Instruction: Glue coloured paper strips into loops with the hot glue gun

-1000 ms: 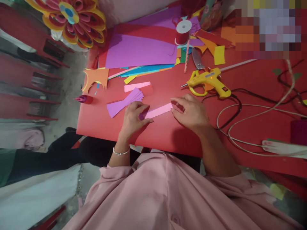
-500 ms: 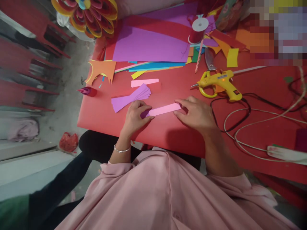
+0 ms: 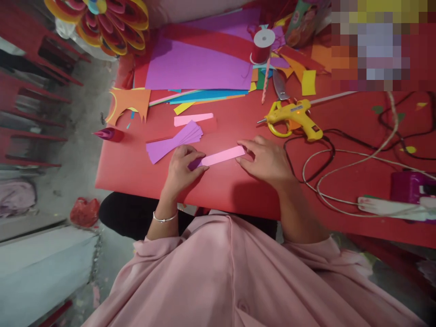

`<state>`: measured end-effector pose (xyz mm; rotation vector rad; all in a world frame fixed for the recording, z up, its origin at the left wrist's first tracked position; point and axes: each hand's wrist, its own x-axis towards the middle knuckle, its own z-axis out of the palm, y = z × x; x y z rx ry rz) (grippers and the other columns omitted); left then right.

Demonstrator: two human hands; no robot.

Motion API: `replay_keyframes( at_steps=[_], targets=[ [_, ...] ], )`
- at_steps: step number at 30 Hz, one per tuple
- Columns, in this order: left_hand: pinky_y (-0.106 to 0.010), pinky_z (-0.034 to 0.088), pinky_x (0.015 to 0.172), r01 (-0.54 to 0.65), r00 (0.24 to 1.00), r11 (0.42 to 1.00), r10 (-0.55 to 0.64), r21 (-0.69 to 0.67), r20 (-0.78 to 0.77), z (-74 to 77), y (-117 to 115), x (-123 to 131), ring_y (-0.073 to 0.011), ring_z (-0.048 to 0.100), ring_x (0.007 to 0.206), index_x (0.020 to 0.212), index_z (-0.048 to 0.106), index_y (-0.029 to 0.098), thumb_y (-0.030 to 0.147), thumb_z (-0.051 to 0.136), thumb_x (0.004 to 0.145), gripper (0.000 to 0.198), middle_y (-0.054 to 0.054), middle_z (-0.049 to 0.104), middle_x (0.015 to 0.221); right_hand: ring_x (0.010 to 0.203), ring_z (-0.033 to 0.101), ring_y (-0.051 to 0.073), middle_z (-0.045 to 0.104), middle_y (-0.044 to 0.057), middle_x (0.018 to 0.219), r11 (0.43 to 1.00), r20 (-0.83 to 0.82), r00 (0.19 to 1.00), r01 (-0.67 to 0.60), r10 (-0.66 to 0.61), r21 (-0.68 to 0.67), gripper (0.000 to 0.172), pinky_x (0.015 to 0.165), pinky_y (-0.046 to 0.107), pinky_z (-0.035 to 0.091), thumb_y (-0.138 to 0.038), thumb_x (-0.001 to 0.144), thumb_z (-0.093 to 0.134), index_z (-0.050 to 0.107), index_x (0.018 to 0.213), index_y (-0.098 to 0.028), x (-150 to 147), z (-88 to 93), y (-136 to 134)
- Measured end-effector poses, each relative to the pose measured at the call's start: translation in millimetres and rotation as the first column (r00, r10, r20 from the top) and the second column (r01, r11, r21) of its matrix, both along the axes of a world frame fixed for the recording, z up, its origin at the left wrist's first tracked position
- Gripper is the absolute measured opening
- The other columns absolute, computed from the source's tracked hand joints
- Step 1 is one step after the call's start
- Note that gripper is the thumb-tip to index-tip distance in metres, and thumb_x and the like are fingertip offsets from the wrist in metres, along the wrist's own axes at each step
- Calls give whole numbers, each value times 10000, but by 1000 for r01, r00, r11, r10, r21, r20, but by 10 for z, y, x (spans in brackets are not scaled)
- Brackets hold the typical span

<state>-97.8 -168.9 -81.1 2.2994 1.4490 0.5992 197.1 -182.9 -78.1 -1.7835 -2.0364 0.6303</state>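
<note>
A pink paper strip (image 3: pixel 223 156) lies across a purple paper strip (image 3: pixel 195 164), which shows under its left end. My left hand (image 3: pixel 180 165) pinches that left end between thumb and fingers. At the other end, thumb and fingertips of my right hand (image 3: pixel 264 159) are closed on the pink strip. Both hands are low over the red table (image 3: pixel 136 175). Just beyond my left hand is a fanned stack of purple strips (image 3: pixel 175 141), with more pink strips (image 3: pixel 193 119) behind it.
To the right lies a yellow glue gun (image 3: pixel 296 117) over yellow-handled scissors (image 3: pixel 279 132), with looping cords (image 3: pixel 320 186). A ribbon spool (image 3: pixel 264 45), a pencil (image 3: pixel 266 81) and purple sheets (image 3: pixel 200 68) are at the back. A paper flower (image 3: pixel 109 22) stands far left.
The camera view has turned, so the table's things appear further left. A person's dark-clothed leg at lower left has gone out of view. Both hands keep the same grip on the strips.
</note>
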Motion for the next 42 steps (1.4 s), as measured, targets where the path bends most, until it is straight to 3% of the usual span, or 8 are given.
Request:
replay_keyframes(
  at_steps=[14,18,20,23,26,31,38,42],
  targets=[
    [-420,550,920,8,1000,997,-10,72,21,-38,3,10,-247,639,1015,1113,810,235,644,741,951,445,-81,675,1073,922,701,232,707,79,1043,999,-225,974,7,1,32,385,857,365,560,-303,890,728,753,1263,-212,88,-95,-35],
    [-389,523,853,5,999,980,-12,197,33,-9,-80,334,-225,630,945,1096,790,226,456,666,1049,266,-62,660,964,918,709,232,733,98,1116,997,-271,963,11,9,72,501,866,381,578,-278,862,717,699,1357,-198,126,-159,-71],
    [-367,495,801,87,996,959,-94,268,10,-3,-118,584,-210,610,881,1162,773,199,364,590,1094,255,-64,656,918,875,704,223,738,107,1121,994,-276,961,31,0,107,522,833,379,587,-250,868,680,680,1384,-179,127,-179,-107],
    [-373,445,749,223,971,932,-186,286,-150,-17,-119,896,-227,592,869,1282,732,177,363,542,1115,314,-88,668,939,896,704,237,739,124,1091,974,-210,978,53,-6,220,461,845,390,588,-238,923,619,689,1369,-146,90,-198,-189],
    [-382,407,716,249,953,934,-190,256,-235,-54,-69,1016,-237,573,854,1288,717,177,372,482,1134,342,-98,656,935,936,694,246,739,112,1010,930,-98,995,56,-22,362,374,871,382,565,-218,978,564,737,1303,-147,33,-225,-273],
    [-373,410,711,232,963,927,-177,296,-202,-133,-26,965,-231,557,856,1235,734,182,336,479,1131,315,-88,636,919,835,626,217,677,62,842,886,-17,999,39,-35,461,349,780,348,498,-159,980,531,810,1189,-176,-15,-280,-320],
    [-385,439,745,185,977,947,-149,263,-150,-128,-62,911,-226,578,864,1202,752,216,333,495,1116,296,-85,650,943,840,586,217,669,53,855,896,15,999,19,-29,443,370,776,360,452,-155,957,552,824,1203,-205,-20,-285,-315],
    [-469,489,929,37,994,953,-6,299,-106,-68,-117,614,-274,640,1047,1189,768,238,382,600,1069,251,-119,719,1148,844,579,218,656,54,847,905,-1,1000,19,-21,425,384,777,358,448,-142,945,549,822,1211,-194,-19,-287,-319]
  ],
)
